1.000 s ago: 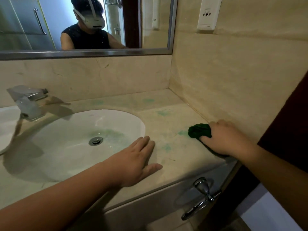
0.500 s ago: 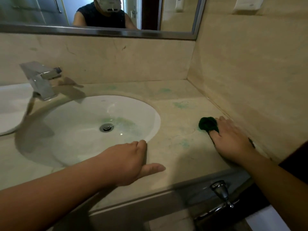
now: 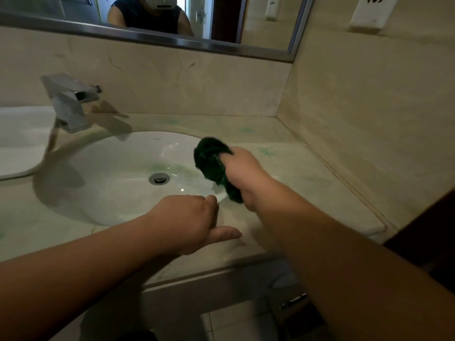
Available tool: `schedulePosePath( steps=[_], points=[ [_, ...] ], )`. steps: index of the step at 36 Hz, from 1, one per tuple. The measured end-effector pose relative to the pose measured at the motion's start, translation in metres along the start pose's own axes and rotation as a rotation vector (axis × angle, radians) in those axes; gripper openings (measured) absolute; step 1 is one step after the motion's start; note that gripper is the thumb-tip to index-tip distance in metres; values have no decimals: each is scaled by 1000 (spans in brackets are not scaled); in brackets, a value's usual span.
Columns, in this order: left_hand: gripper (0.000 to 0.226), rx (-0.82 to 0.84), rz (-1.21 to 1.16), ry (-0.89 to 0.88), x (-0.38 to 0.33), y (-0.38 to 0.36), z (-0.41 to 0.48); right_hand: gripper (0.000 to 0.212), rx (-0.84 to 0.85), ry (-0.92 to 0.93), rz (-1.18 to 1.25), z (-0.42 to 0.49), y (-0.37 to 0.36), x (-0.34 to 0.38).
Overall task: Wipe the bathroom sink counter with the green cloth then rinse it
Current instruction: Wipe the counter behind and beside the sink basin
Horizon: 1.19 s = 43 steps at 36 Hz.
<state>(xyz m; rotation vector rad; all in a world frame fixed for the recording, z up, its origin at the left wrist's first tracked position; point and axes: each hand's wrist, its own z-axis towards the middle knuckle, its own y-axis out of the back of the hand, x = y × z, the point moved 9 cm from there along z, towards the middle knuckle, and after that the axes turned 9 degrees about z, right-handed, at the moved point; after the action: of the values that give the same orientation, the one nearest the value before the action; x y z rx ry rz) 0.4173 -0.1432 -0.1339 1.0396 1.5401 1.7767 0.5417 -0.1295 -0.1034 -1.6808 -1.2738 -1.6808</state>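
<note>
My right hand grips the dark green cloth and holds it lifted over the right rim of the white sink basin. The cloth hangs bunched from my fingers. My left hand rests on the beige counter at the basin's front edge, fingers bent over the rim, thumb stretched out flat. Faint green smears mark the counter to the right and behind the basin, and a green tint lies around the drain.
A chrome faucet stands at the back left of the basin. A mirror hangs above the backsplash. The side wall closes the counter on the right. A second white basin lies at the far left. A cabinet handle sits below the counter.
My right hand lifted the cloth off the right side of the counter and carried it left, over the basin's edge. My left hand stayed at the basin's front rim.
</note>
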Motion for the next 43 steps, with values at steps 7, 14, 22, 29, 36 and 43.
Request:
schedulePosePath(
  steps=[7, 14, 22, 29, 36, 43],
  points=[
    [91, -109, 3, -56, -3, 0, -1, 25, -159, 380, -502, -13, 112, 68],
    [89, -110, -36, -65, -1, -2, 1, 24, -166, 216, -1108, -16, 193, -3],
    [88, -69, -67, -44, 1, -5, 4, 12, -185, 243, -1039, -34, 103, -49],
    [97, -105, -33, -33, -4, 4, 1, 12, 44, 217, -779, -27, -21, -5],
    [79, -52, 29, 17, -3, 10, -4, 20, 39, 82, 61, 6, 26, 18],
    [88, -89, 16, 12, 2, 4, -2, 14, 94, 257, -431, -21, 112, 41]
  ],
)
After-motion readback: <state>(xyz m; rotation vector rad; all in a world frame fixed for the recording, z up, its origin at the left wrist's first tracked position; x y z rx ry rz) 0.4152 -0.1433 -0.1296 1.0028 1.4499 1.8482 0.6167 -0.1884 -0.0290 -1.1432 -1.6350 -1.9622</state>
